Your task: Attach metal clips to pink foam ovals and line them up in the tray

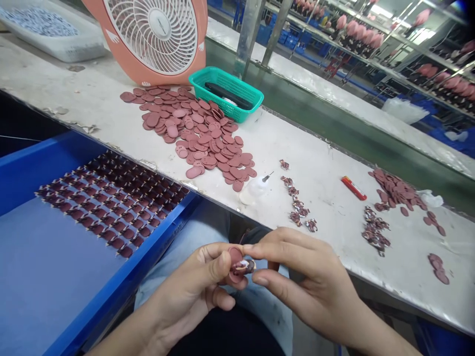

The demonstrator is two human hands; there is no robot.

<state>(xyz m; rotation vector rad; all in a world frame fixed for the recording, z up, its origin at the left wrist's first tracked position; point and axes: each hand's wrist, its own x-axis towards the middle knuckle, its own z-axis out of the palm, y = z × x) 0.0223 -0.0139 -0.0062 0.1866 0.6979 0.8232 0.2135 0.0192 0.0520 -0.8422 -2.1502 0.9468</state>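
Observation:
My left hand (200, 282) grips a reddish-brown oval disc (234, 256) between thumb and fingers above my lap. Against the disc sits a small brown-and-white figurine (245, 267). From the right, the index finger and thumb of my right hand (300, 272) close around the figurine's outer end; part of that contact is hard to see. On the worktable (319, 153) ahead lie a large heap of similar oval discs (208, 136), a white bottle with a needle tip (256, 189) and a row of small figurines (297, 205).
At left, a blue tray (63, 301) holds rows of disc-and-figurine pieces (111, 198). An orange fan (159, 39), a green basket (226, 94) and a white tub (55, 34) stand behind. Rightward are a red lighter (354, 188), more figurines (375, 231) and discs (399, 190).

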